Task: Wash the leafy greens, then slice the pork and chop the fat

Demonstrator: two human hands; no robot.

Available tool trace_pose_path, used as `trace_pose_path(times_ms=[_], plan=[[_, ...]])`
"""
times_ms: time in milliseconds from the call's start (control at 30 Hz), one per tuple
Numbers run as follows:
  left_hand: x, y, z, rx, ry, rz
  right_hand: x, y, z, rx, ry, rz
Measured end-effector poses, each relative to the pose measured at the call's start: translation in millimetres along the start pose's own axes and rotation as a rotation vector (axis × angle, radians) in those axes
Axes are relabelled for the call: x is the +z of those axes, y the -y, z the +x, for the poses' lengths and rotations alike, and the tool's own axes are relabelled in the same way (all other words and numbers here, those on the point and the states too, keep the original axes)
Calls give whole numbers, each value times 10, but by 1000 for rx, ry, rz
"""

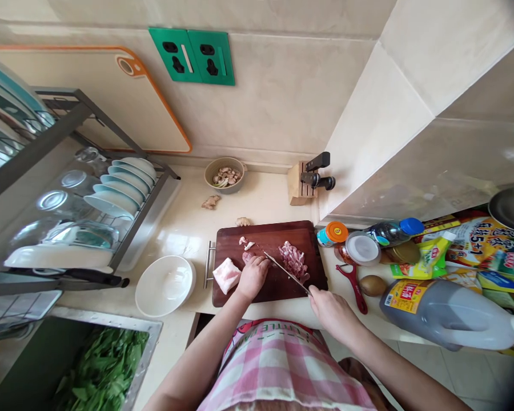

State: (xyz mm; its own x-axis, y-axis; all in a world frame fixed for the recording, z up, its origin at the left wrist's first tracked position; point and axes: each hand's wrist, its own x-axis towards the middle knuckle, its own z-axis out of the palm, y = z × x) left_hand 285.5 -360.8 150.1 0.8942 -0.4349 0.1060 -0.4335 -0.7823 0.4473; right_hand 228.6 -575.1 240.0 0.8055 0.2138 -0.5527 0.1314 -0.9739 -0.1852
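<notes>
My right hand (328, 308) is wrapped round the handle of a knife (288, 274), whose blade points up and left over the dark wooden cutting board (235, 242). With fingers curled, my left hand (255, 277) presses on a piece of meat (247, 257) just left of the blade; part of that piece is hidden under the fingers. To the right of the blade lies a pile of cut meat (293, 260). A pale block of fatty meat (227, 275) sits at the board's left edge. Small pale scraps (249, 246) rest above my left hand.
A white bowl (165, 285) stands left of the board. Behind are a colander of sliced mushrooms (227, 176), ginger (211, 202) and a knife block (300, 182). Jars (362, 249), a red peeler (354, 287) and a large bottle (445, 313) crowd the right. Leafy greens (107, 365) fill the sink.
</notes>
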Motion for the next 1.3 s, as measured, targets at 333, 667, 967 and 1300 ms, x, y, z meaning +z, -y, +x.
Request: trace_pose_path(times_ms=[333,667,967,1300], plan=[[-72,62,-44,12,3,23,105,89,163,27,13,26],[-437,-26,-269,-91,43,-178,228,95,45,25,-102,-49],[-501,60,508,86,346,6,451,-320,-279,-100,-270,-1],[-698,369,477,-263,270,300,492,-443,-206,-18,-255,240]])
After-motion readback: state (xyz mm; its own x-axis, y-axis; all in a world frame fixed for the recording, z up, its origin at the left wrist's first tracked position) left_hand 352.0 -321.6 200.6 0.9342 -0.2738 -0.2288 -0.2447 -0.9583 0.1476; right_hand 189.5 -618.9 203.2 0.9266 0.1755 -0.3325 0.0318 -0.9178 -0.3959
